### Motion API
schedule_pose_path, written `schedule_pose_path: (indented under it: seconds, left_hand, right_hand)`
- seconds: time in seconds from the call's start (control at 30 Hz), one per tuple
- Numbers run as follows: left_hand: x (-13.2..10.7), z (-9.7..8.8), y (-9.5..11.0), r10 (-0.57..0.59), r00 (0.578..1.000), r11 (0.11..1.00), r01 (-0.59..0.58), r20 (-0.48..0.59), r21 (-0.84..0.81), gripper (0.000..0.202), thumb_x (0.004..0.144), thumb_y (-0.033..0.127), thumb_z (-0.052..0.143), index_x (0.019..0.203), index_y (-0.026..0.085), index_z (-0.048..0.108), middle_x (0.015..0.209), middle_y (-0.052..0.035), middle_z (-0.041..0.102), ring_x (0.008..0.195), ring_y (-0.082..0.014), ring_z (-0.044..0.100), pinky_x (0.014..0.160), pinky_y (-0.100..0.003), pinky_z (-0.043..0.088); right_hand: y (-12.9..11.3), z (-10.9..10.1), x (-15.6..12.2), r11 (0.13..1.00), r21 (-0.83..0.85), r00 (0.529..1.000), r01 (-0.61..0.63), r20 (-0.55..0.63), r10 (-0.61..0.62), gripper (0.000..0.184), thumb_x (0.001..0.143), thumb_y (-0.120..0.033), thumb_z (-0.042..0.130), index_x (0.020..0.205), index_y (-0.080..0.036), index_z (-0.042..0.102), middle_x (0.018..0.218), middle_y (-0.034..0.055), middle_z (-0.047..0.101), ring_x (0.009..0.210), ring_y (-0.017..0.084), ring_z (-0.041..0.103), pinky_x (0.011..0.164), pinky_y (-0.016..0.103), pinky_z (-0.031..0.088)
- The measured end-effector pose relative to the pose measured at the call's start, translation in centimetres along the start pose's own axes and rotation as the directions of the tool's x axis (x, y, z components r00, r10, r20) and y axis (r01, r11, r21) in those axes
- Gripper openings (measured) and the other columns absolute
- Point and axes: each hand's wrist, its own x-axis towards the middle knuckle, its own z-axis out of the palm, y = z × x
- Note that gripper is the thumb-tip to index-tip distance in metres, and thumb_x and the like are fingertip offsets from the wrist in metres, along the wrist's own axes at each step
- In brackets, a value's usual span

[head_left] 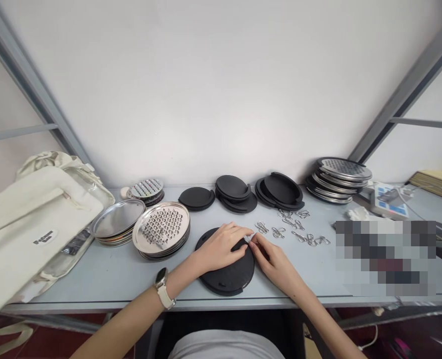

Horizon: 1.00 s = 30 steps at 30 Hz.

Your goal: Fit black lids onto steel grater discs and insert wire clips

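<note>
A round black plastic disc (pixel 226 274) lies flat near the table's front edge. My left hand (pixel 221 247) rests on top of it, fingers curled at its right rim. My right hand (pixel 275 262) sits just right of the disc, fingertips pinched on a small metal clip (pixel 247 240) at that rim, touching my left fingertips. Several loose metal clips (pixel 293 227) are scattered on the table beyond my right hand.
Stacks of black discs (pixel 235 192) and a stack of perforated metal plates (pixel 336 177) line the back. More metal grater plates (pixel 161 229) and plain plates (pixel 118 219) stand at left, beside a cream cloth bag (pixel 26 224). A blurred patch covers the right.
</note>
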Motion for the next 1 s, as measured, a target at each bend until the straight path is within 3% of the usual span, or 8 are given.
schedule_pose_path:
  seconds: [0.23, 0.5, 0.73, 1.0]
  left_hand:
    - [-0.03, 0.04, 0.05, -0.007, 1.0, 1.0, 0.007, 0.023, -0.024, 0.035, 0.09, 0.012, 0.05, 0.123, 0.022, 0.05, 0.122, -0.0046, 0.061, 0.116, -0.0187, 0.054, 0.102, -0.038, 0.037]
    - [-0.03, -0.03, -0.11, -0.008, 0.999, 0.998, 0.01, 0.044, -0.066, 0.033, 0.09, 0.012, 0.051, 0.122, 0.02, 0.05, 0.123, -0.0042, 0.059, 0.116, -0.0169, 0.053, 0.102, -0.031, 0.037]
    - [0.0, 0.07, -0.17, -0.015, 0.998, 0.996, 0.021, 0.061, -0.091, 0.033, 0.09, 0.012, 0.049, 0.122, 0.021, 0.051, 0.123, -0.0057, 0.06, 0.117, -0.02, 0.053, 0.104, -0.039, 0.035]
    - [-0.05, 0.0, -0.12, -0.011, 0.998, 0.993, 0.018, 0.058, -0.117, 0.031, 0.09, 0.011, 0.049, 0.119, 0.02, 0.052, 0.121, -0.0061, 0.059, 0.116, -0.0187, 0.053, 0.102, -0.034, 0.039]
  right_hand:
    - [0.32, 0.19, 0.06, 1.0, -0.004, 0.999, 0.006, -0.033, -0.006, 0.024, 0.098, -0.036, 0.037, 0.082, -0.023, 0.049, 0.069, -0.0012, 0.056, 0.061, 0.017, 0.051, 0.059, 0.026, 0.042]
    - [0.57, 0.05, 0.05, 1.0, 0.0, 1.0, -0.007, -0.015, 0.007, 0.025, 0.098, -0.036, 0.037, 0.08, -0.023, 0.047, 0.066, -0.0027, 0.051, 0.059, 0.016, 0.048, 0.057, 0.025, 0.039]
    - [0.57, 0.07, 0.0, 1.0, -0.022, 1.0, -0.019, -0.018, 0.019, 0.029, 0.097, -0.039, 0.037, 0.075, -0.023, 0.045, 0.059, -0.0039, 0.047, 0.054, 0.015, 0.043, 0.052, 0.025, 0.035]
    - [0.61, -0.01, -0.1, 1.0, -0.012, 1.0, -0.025, 0.009, 0.025, 0.029, 0.098, -0.037, 0.036, 0.073, -0.023, 0.041, 0.062, -0.004, 0.044, 0.056, 0.015, 0.042, 0.054, 0.025, 0.033]
